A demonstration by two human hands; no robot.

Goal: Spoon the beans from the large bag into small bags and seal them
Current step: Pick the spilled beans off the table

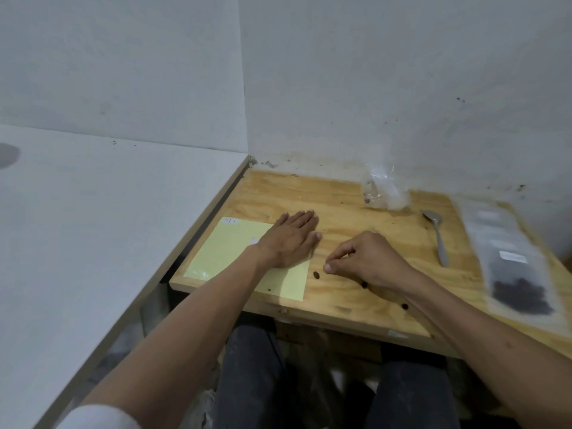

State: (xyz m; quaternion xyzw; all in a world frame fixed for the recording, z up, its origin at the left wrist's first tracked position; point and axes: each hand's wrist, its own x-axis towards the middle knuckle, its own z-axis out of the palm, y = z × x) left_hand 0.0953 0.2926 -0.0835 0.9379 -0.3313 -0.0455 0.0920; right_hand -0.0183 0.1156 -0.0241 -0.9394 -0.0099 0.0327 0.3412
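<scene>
My left hand [288,239] lies flat, palm down, on the right part of a yellow sheet [229,255] on the wooden table [356,218]. My right hand [368,258] rests on the wood with thumb and fingers pinched together; whether a bean sits between them I cannot tell. Loose dark beans lie by it: one [316,274] just left of the thumb, two more [364,284] [404,306] beside the wrist and forearm. A metal spoon [438,236] lies to the right. A crumpled clear bag [385,193] stands at the back. Small clear bags [520,274] with dark beans lie at the right edge.
A white counter [93,227] sits higher on the left, its edge running along the table. White walls close the back and right corner. My knees in dark trousers [253,376] are under the table's front edge.
</scene>
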